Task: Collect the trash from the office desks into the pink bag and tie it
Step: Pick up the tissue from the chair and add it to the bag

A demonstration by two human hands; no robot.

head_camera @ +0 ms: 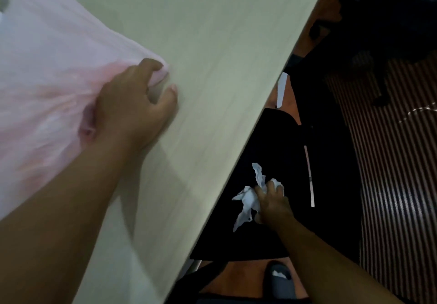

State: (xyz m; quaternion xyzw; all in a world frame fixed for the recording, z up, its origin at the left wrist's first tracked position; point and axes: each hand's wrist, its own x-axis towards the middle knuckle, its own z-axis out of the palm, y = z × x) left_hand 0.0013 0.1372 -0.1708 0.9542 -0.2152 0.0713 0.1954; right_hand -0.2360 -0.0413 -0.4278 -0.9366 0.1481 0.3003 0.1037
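The pink bag (47,79) lies spread over the upper left of the frame, flat on the pale desk (224,55), and I can't make out where its mouth is from here. My left hand (134,100) has its fingers curled into the bag's near edge, bunching the thin plastic against the desktop. The trash I'm after, a crumpled white paper (248,199), is in the lower middle of the frame, below the desk's edge and over a black chair seat (272,142). My right hand (272,202) is closed around it, with loose tails sticking out above and below the fingers. Whether the wad is off the seat or resting on it I can't tell. I'd guess the risk is in the carry: those tails could catch on the desk edge on the way up and tear or slip free onto the floor near the dark slipper (280,280) at the bottom. With the bag lying flat, one hand may not open it enough, so the paper could land on the desk instead.
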